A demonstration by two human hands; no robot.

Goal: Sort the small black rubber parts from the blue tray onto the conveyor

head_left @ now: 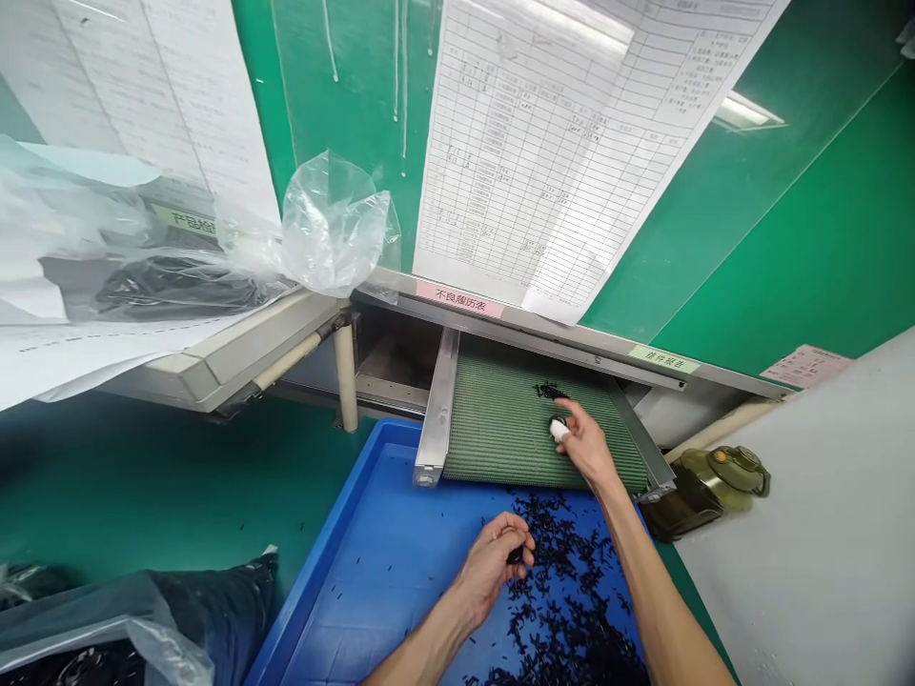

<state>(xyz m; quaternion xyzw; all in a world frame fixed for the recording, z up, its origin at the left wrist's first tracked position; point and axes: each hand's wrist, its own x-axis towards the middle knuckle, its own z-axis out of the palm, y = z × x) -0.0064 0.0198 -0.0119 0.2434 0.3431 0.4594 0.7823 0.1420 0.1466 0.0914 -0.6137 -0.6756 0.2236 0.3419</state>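
My left hand (497, 557) hovers over the blue tray (357, 572) with its fingers curled round a few small black parts. Many more of these black parts (572, 591) lie scattered in the tray to its right. My right hand (582, 440) reaches onto the green conveyor belt (500, 429), index finger stretched toward a small cluster of black parts (550, 390). A white finger cot covers its thumb tip. The other fingers are loosely bent and hold nothing I can see.
Clear plastic bags (335, 224) of black parts sit on a shelf at the left. Printed sheets (558, 143) hang on the green wall. An olive water bottle (704, 486) lies right of the conveyor. A grey panel (822, 534) fills the right side. Another bag (143, 619) sits lower left.
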